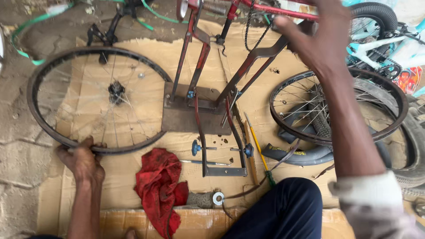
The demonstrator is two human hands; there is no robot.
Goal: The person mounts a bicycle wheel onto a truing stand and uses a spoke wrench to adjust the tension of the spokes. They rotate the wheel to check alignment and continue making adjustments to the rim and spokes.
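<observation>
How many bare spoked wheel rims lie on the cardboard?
2. One spoked rim lies at the left, its near edge touched by the left hand. The second rim lies at the right, partly behind the raised right arm, over loose tyres. Others may be hidden.

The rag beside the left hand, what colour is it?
Red; the rag shows clearly in the head view.

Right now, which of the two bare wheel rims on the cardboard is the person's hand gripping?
The left rim, lying flat by itself: the left hand grips its near edge. The right rim rests on tyres, untouched, while the right hand reaches the metal stand.
</observation>
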